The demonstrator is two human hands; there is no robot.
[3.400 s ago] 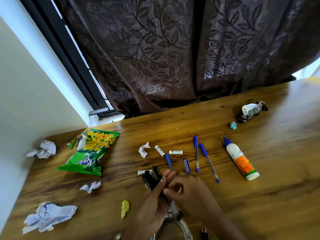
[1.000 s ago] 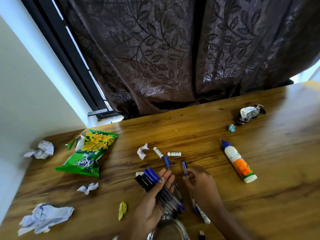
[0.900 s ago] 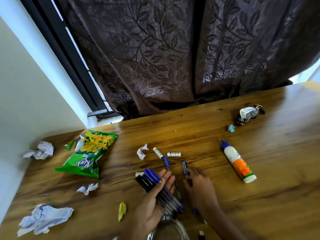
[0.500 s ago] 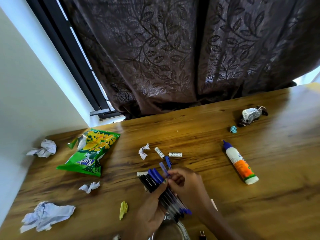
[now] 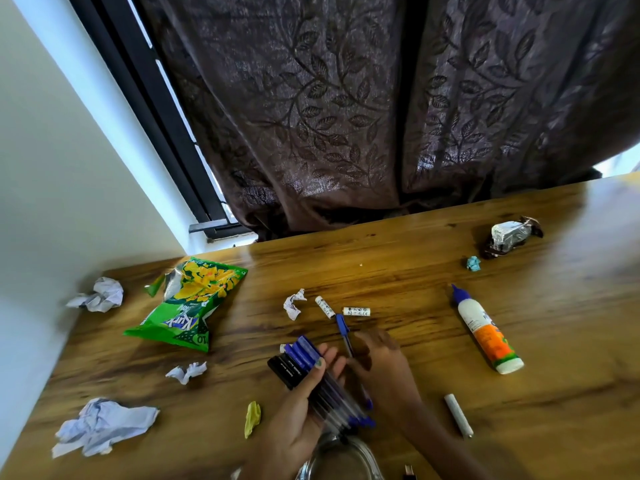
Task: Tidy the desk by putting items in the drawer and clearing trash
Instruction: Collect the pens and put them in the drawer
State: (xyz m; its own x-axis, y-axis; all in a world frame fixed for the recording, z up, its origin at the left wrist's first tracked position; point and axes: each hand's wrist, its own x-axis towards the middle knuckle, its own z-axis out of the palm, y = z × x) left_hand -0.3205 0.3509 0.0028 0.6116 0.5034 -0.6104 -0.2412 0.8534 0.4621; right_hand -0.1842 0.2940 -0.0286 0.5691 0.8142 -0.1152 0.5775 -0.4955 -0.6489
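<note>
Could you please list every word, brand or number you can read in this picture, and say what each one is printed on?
"Kurk", upside down: chip bag.
"10", upside down: the bag's bottom corner.
"F": glue bottle; the rest of its label is unreadable.
Two small white tubes: black print, too small to read.
Black pens in the left hand: white print, blurred.

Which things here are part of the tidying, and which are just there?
Part of the tidying:
bundle of pens in the left hand
blue pen under the right hand
glue bottle
chip bag
crumpled paper

Just there:
curtain
window frame
</note>
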